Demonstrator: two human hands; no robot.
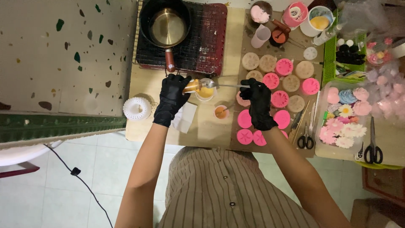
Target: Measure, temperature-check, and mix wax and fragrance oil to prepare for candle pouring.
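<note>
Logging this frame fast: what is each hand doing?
Left hand: closed on small amber bottle.
Right hand: closed on metal spoon.

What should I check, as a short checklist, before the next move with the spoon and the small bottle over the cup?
1. Left hand grips the small amber bottle: ok.
2. Right hand holds the metal spoon by its handle: ok.
3. Spoon bowl sits over the cup of yellow liquid: ok.
4. Bottle mouth aimed into the spoon: cannot tell.
5. Cup stands upright on the table: ok.
6. Small orange cup lies just under the right wrist: not ok, easy to knock.
</note>
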